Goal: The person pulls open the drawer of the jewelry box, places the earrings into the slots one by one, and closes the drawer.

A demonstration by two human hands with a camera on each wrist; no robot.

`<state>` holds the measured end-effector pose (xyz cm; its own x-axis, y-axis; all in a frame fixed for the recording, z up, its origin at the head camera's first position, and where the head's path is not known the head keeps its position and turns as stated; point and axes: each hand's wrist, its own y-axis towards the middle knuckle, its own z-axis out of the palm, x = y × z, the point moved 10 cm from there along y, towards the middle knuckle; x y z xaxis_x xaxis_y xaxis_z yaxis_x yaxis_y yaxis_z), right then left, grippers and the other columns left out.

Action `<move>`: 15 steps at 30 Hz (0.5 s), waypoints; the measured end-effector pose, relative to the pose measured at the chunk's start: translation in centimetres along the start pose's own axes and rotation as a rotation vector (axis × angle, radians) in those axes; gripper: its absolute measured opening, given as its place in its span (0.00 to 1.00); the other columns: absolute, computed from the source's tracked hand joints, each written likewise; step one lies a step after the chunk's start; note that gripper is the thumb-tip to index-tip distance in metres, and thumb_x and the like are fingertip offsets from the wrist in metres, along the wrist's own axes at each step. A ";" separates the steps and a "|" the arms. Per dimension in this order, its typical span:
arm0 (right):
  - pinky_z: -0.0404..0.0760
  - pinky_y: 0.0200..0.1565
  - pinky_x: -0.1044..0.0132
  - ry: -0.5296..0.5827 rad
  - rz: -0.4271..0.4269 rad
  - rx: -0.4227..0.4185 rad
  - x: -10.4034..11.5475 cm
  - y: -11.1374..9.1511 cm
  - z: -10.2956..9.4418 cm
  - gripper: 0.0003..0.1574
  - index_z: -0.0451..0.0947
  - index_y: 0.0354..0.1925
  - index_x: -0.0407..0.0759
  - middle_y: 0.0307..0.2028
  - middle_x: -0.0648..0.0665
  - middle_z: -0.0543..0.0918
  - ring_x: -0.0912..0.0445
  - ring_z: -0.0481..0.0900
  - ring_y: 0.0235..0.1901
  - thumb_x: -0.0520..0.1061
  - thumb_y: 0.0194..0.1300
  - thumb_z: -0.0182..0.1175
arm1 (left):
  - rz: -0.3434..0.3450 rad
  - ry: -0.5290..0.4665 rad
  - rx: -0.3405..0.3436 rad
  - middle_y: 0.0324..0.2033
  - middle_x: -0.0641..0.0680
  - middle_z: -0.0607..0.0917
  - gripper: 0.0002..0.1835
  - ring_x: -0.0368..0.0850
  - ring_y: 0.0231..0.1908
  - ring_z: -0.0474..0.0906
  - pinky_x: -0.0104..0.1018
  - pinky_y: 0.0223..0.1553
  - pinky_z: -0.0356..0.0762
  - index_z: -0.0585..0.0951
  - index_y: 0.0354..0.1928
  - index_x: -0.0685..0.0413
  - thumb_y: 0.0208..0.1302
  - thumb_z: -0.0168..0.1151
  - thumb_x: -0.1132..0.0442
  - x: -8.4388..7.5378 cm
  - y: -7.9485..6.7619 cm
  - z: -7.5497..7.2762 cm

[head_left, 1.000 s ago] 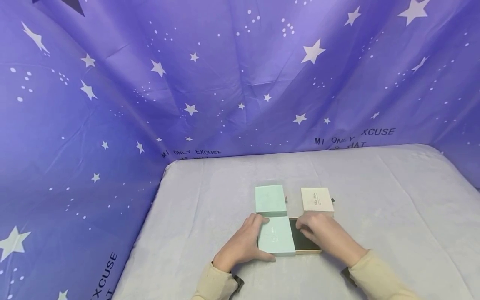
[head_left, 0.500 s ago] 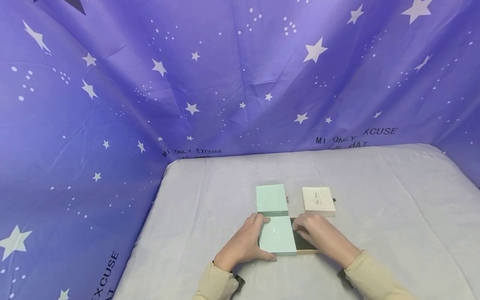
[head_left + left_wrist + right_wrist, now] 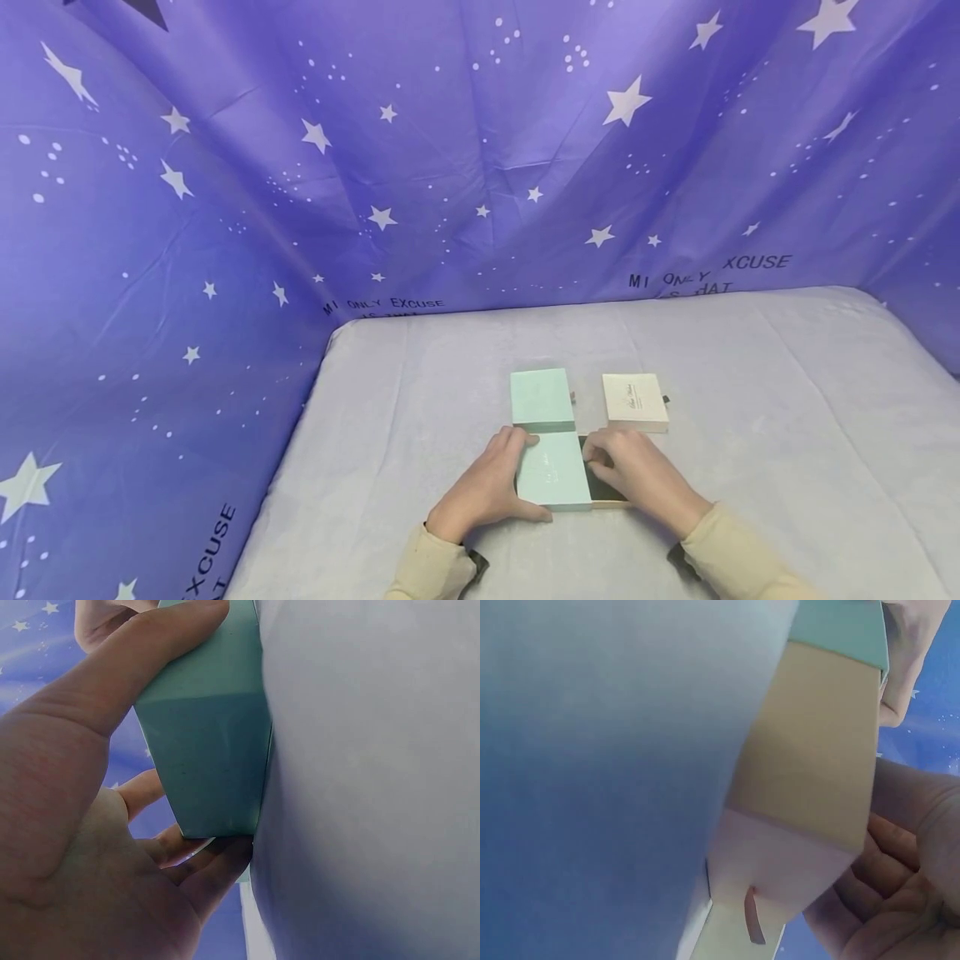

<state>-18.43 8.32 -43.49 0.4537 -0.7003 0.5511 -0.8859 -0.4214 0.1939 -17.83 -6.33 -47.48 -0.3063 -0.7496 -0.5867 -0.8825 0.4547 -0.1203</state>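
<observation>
A mint-green drawer box (image 3: pixel 553 472) lies on the bed-like surface, its tan drawer (image 3: pixel 609 504) pulled part way out to the right and dark inside. My left hand (image 3: pixel 489 479) grips the box's outer sleeve, thumb along the near side and fingers at the left end and far edge. In the left wrist view the sleeve's end (image 3: pixel 206 765) sits between thumb and fingers. My right hand (image 3: pixel 641 473) reaches over the drawer with bent fingers inside it, near the sleeve's edge. Whether those fingertips hold something is hidden. A ribbon pull (image 3: pixel 754 916) hangs from the drawer's front.
Behind the worked box, touching or nearly so, lies a second mint-green box (image 3: pixel 542 398). A cream box (image 3: pixel 633 402) with a dark tab lies to its right. Pale cloth (image 3: pixel 420 375) covers the surface; a purple star-printed curtain (image 3: pixel 480 150) hangs behind and at left.
My right hand has shifted left inside the drawer, closer to the sleeve's edge. My left hand and the boxes stay where they were.
</observation>
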 end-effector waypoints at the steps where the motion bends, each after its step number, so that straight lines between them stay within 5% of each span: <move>1: 0.80 0.30 0.74 0.007 0.008 -0.003 0.0 0.0 0.0 0.15 0.82 0.26 0.49 0.26 0.53 0.84 0.65 0.79 0.27 0.29 0.50 0.70 | -0.001 0.000 -0.001 0.55 0.47 0.71 0.51 0.38 0.52 0.68 0.36 0.60 0.74 0.66 0.63 0.48 0.36 0.84 0.44 0.0 0.0 0.0; 15: 0.78 0.28 0.77 0.042 0.093 0.017 -0.6 0.1 0.6 0.12 0.81 0.25 0.48 0.23 0.56 0.81 0.68 0.75 0.25 0.32 0.51 0.71 | 0.008 0.007 -0.007 0.55 0.47 0.72 0.51 0.39 0.52 0.68 0.38 0.61 0.74 0.66 0.63 0.49 0.37 0.84 0.44 0.0 0.0 0.1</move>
<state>-18.73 8.31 -44.28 0.3649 -0.7120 0.5999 -0.9220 -0.3660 0.1265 -17.83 -6.27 -47.60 -0.3154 -0.7493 -0.5823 -0.8827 0.4569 -0.1099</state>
